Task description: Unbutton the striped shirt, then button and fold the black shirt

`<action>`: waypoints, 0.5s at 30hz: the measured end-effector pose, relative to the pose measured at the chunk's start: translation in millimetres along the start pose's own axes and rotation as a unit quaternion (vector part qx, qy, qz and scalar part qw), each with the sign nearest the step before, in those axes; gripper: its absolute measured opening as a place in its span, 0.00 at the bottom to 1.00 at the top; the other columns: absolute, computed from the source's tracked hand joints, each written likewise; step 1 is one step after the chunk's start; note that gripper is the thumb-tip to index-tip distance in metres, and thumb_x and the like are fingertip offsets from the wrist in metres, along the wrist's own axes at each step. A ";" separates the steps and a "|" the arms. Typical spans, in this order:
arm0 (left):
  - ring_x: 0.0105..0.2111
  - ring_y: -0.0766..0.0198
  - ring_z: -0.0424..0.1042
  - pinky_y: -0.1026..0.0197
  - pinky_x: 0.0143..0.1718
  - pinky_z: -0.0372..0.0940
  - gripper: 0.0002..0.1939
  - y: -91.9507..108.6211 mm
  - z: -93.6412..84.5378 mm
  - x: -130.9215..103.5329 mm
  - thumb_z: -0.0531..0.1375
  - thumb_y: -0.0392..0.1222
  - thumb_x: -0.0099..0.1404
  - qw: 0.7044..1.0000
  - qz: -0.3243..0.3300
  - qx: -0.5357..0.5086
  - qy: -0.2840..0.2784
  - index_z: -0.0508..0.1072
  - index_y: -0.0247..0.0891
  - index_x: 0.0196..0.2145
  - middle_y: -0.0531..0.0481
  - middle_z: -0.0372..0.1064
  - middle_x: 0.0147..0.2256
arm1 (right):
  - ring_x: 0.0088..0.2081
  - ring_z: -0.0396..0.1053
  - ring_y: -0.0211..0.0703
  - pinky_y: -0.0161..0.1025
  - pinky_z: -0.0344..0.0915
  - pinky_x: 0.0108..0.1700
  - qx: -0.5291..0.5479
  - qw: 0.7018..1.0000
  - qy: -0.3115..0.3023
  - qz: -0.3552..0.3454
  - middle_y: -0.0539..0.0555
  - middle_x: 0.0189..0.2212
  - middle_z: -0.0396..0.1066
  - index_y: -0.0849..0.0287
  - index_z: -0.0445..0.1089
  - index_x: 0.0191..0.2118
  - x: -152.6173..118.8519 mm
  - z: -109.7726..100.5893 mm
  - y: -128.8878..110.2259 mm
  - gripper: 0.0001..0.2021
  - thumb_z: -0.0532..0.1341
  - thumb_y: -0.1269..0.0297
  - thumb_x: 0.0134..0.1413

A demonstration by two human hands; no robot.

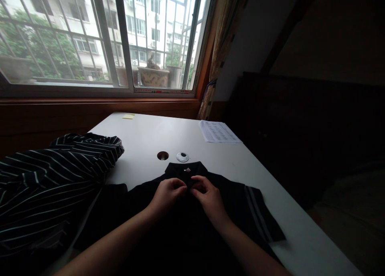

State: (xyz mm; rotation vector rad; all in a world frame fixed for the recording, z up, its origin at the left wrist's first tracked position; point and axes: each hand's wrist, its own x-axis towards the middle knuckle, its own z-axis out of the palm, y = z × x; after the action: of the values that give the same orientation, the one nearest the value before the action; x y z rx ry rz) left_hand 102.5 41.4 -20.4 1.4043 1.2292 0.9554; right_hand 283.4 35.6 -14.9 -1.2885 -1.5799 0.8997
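A black short-sleeved shirt with a collar (237, 191) lies spread on the white table, collar towards the window. Two grey stripes run across its right sleeve, and a small pale label shows inside the neck. At the front opening just below the collar, my left hand (170, 191) pinches the shirt's edge with thumb and forefinger. Close beside it, my right hand (207, 193) has its thumb and fingers curled together on the other side of the opening. Whether a button sits between the fingertips is too dark to see.
A black-and-white striped cloth (60, 167) is heaped at the left. Beyond the collar are a round hole (163, 155) in the white table (144, 131) and a white ring-shaped cap (182, 157). Printed sheets (219, 131) and a yellow note (128, 116) lie farther back, below the barred window.
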 end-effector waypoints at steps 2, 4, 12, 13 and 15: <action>0.29 0.59 0.74 0.61 0.30 0.66 0.11 1.0 0.1 -0.4 0.62 0.44 0.58 1.000 0.001 0.004 0.003 0.79 0.34 0.35 0.47 0.76 0.30 | 0.35 0.74 0.46 0.40 0.67 0.40 0.003 1.000 -0.003 0.005 0.48 0.31 0.75 0.53 0.73 0.47 0.3 0.5 0.8 0.17 0.65 0.67 0.50; 0.29 0.59 0.74 0.61 0.31 0.66 0.11 2.7 0.0 -1.1 0.62 0.44 0.58 1.000 0.002 0.008 0.007 0.79 0.34 0.35 0.47 0.76 0.29 | 0.35 0.74 0.46 0.40 0.68 0.40 0.005 1.000 -0.004 0.009 0.48 0.32 0.75 0.53 0.72 0.48 0.5 1.0 2.4 0.17 0.65 0.66 0.49; 0.35 0.57 0.75 0.60 0.37 0.67 0.08 8.9 -1.5 -6.2 0.62 0.42 0.62 0.996 0.068 0.049 0.010 0.78 0.36 0.36 0.46 0.77 0.34 | 0.35 0.74 0.45 0.39 0.67 0.40 0.025 1.000 -0.007 0.010 0.48 0.32 0.75 0.53 0.71 0.49 0.3 1.0 4.1 0.18 0.66 0.66 0.50; 0.36 0.57 0.74 0.60 0.39 0.66 0.07 9.1 -1.0 -7.0 0.62 0.41 0.62 0.994 0.086 0.068 0.014 0.78 0.36 0.36 0.46 0.76 0.36 | 0.35 0.74 0.45 0.39 0.67 0.40 0.026 1.000 -0.004 0.008 0.48 0.32 0.75 0.53 0.71 0.49 0.4 0.7 4.2 0.18 0.66 0.66 0.50; 0.38 0.58 0.73 0.60 0.39 0.66 0.06 8.9 0.9 -8.9 0.64 0.38 0.61 0.986 0.124 0.112 0.021 0.76 0.36 0.37 0.46 0.74 0.38 | 0.36 0.74 0.45 0.39 0.67 0.40 0.023 1.000 0.000 0.007 0.48 0.32 0.75 0.53 0.71 0.48 0.6 0.2 4.4 0.17 0.66 0.66 0.50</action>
State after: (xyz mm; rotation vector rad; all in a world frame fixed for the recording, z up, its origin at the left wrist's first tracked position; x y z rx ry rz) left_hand 103.6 32.5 -11.4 1.7545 1.2428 1.0439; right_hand 284.7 37.1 -19.0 -1.2685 -1.5420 0.9393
